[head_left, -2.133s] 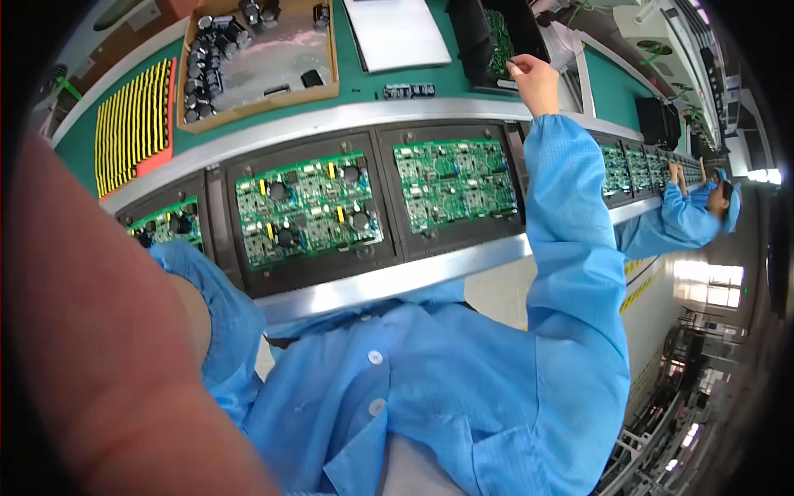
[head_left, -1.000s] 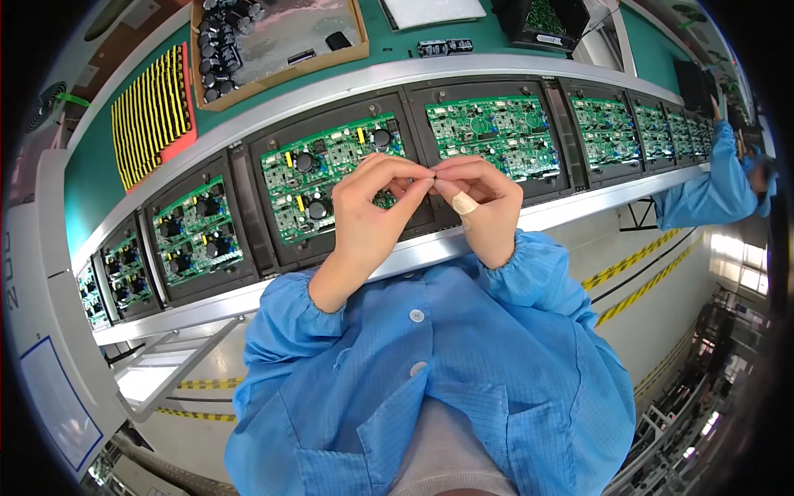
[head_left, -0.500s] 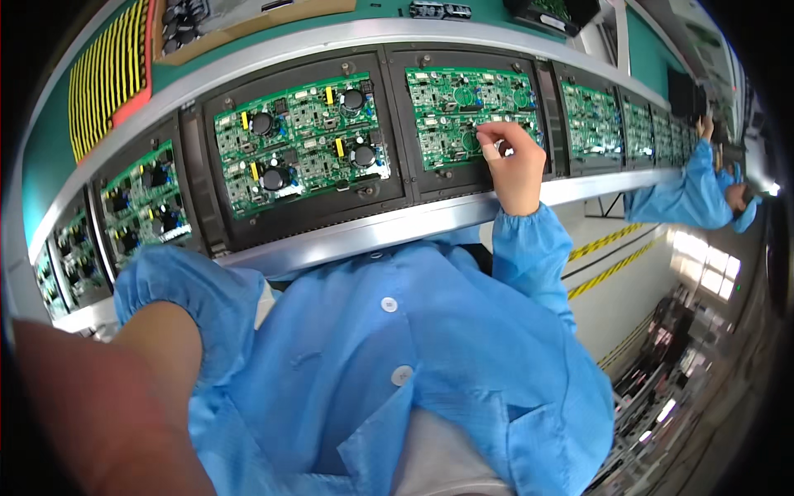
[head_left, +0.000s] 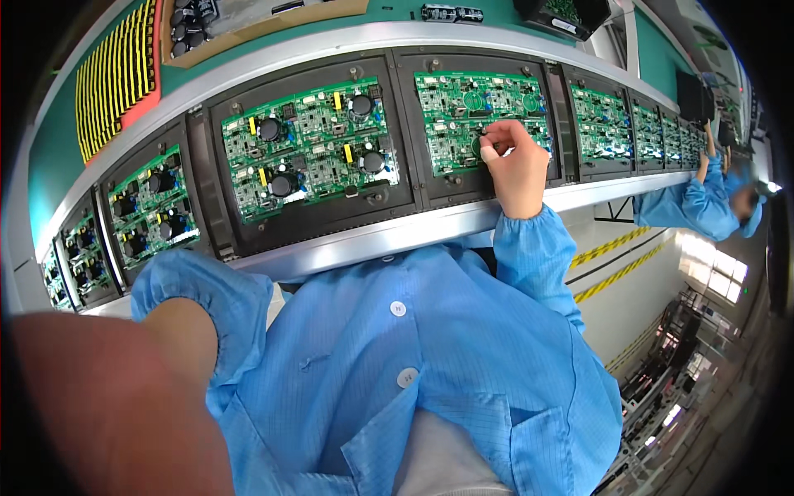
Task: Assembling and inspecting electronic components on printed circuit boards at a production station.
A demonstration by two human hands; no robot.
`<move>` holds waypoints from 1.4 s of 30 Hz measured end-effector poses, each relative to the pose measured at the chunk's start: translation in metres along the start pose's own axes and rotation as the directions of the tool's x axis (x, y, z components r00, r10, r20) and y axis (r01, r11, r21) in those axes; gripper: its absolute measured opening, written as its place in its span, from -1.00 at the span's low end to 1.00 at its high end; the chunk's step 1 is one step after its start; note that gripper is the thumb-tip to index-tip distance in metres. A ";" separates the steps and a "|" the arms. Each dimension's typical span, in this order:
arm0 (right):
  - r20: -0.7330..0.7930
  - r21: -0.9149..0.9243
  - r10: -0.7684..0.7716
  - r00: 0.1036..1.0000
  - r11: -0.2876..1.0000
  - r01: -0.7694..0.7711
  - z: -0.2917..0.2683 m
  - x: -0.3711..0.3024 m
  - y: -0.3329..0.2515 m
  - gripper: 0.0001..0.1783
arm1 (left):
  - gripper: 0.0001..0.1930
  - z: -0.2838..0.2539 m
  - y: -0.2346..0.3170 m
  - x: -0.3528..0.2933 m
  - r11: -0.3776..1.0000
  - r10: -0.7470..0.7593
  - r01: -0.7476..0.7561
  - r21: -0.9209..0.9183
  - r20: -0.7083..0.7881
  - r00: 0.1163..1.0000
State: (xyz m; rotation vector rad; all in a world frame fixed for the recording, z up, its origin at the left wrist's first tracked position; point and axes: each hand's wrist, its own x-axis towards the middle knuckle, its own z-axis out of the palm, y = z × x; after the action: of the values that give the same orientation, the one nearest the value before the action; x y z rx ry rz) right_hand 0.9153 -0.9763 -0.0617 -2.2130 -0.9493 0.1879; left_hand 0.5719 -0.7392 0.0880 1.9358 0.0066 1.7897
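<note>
My right hand [head_left: 521, 172] is over the lower right part of a green circuit board panel [head_left: 451, 149], thumb and index finger pinched together. A tiny dark spot shows at the fingertips; what they hold, if anything, is too small to name. That panel has bare round outlines and sits in a black carrier [head_left: 426, 188]. To its left lies a similar panel [head_left: 318, 161] fitted with large black round capacitors [head_left: 283, 183] and yellow parts. My left hand [head_left: 107, 397] looms large and blurred at the lower left, raised close to the camera, its fingers hidden.
Metal rails [head_left: 356, 240] border the row of carriers. Beyond them stand a cardboard box [head_left: 265, 33] of black capacitors, a red tray [head_left: 142, 107] with yellow-and-black strips, loose capacitors [head_left: 452, 13] and a black bin [head_left: 571, 21]. A co-worker in blue [head_left: 691, 207] is at the far right.
The whole view has shifted slightly, so the boards appear a little further right. My right hand remains pinched over the same part of the panel. The left hand is still raised near the camera.
</note>
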 end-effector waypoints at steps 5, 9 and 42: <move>0.048 -0.030 0.053 0.997 0.998 -0.052 -0.001 0.000 -0.006 -0.75 | -0.62 0.026 -0.022 0.003 1.000 0.017 -0.017 -0.003 0.042 0.999; 0.046 -0.056 0.047 0.998 0.997 -0.045 0.006 0.002 -0.003 -0.75 | -0.63 0.068 -0.037 -0.022 0.981 -0.083 0.081 0.176 0.004 0.997; 0.025 -0.078 -0.047 0.999 0.996 0.049 -0.057 0.031 -0.035 -0.88 | -0.80 0.079 -0.038 -0.071 0.751 -0.658 0.611 0.251 0.199 0.727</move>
State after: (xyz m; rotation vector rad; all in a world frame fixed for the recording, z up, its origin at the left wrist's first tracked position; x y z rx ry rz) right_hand 0.9387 -0.9701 0.0075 -2.2610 -1.0374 0.1567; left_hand 0.6481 -0.7574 0.0068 1.9492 0.6752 1.0732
